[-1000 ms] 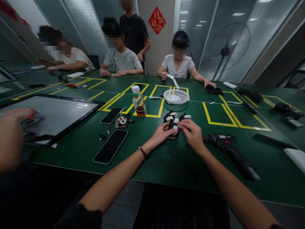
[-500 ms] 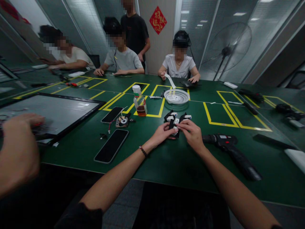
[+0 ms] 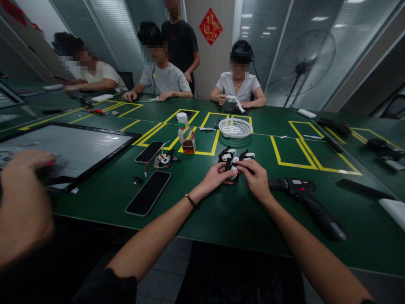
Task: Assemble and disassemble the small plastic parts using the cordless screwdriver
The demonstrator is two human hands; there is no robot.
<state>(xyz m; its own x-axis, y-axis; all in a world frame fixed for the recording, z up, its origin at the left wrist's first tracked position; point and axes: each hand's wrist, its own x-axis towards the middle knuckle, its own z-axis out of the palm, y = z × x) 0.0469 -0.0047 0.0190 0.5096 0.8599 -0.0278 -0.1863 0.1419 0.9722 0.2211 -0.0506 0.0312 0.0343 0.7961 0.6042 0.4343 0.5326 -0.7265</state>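
Observation:
My left hand (image 3: 215,177) is closed round the side of a small black-and-white part (image 3: 233,171) at the middle of the green table (image 3: 202,223). Fingers of my right hand (image 3: 255,177) pinch at the same part from the other side; their tips partly cover it, and its exact kind does not show. Just beyond my fingertips lie two similar black-and-white pieces, one on the left (image 3: 226,153) and one on the right (image 3: 247,156). A black cordless drill (image 3: 303,192) lies to the right of my right hand.
Left of my hands are a large phone (image 3: 148,193), a smaller phone (image 3: 149,152) and a round component with wires (image 3: 163,160). Beyond stand a bottle (image 3: 186,137) and a white basket (image 3: 236,128). At far left, another person's hand (image 3: 28,185) is over a framed panel (image 3: 95,143).
My hands have stayed almost in place, with my right fingertips shifted slightly. Across the table, a person has drawn a white strip closer. The neighbour's hand at left has moved slightly.

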